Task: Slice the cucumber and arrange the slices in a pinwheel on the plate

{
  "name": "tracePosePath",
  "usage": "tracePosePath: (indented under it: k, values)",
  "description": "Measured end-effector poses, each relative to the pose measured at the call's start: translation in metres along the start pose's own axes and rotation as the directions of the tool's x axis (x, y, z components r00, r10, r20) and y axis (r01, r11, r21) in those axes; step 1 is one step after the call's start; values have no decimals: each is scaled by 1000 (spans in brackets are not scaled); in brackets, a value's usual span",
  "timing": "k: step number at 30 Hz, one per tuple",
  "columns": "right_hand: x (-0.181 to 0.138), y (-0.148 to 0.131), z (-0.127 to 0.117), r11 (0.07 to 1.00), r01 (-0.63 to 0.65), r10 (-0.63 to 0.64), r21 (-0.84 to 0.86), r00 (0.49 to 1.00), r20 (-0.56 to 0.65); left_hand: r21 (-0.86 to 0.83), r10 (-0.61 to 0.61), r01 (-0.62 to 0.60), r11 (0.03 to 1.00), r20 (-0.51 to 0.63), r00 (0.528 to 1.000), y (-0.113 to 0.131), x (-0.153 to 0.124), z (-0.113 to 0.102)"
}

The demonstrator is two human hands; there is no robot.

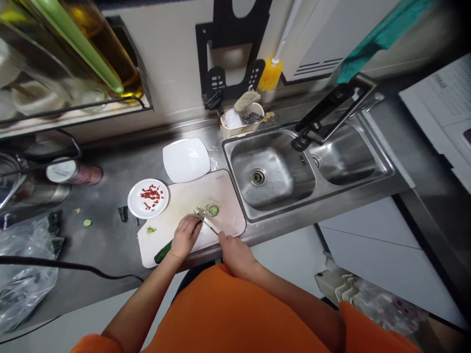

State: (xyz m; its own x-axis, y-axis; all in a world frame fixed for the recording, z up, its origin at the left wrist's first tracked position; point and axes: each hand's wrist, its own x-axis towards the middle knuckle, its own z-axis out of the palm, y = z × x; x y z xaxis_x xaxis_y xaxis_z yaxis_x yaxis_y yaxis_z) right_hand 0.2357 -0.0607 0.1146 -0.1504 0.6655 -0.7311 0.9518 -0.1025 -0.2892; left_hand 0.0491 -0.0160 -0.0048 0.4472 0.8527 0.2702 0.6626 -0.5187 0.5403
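Observation:
On the pale cutting board [176,196] lies a dark green cucumber [163,252], partly hidden under my left hand [186,235], whose fingers are closed over it. My right hand [237,252] grips the handle of a knife [208,222]. The blade is at the cucumber's cut end, close to my left fingertips. A few round cucumber slices [212,210] rest just beyond the blade. Small green scraps [150,229] lie on the board's left part. A round white plate [131,200] with red dried berries stands beside the board, and a squarish white plate [186,159] sits behind it.
To the right is a double steel sink [272,169] with a black faucet [324,110]. A sponge caddy [241,128] stands behind it. At left are a can [75,171], a cucumber end [123,214], a plastic bag [25,289] and a black cable [73,264]. A bottle rack [106,105] overhangs the counter.

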Motion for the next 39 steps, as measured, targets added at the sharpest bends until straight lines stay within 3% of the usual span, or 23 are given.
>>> tracePosePath:
  k: [16,23,39]
  values:
    - [8,2,0,999,31,-32,-23,999,-28,13,0,-1,1000,23,1000,-3,0,1]
    - [14,-1,-4,998,46,-45,-31,998,32,-3,3,-3,1000,18,1000,-3,0,2]
    - [47,-7,14,999,44,-46,-27,993,-111,-33,-28,30,999,62,998,-1,2,-1]
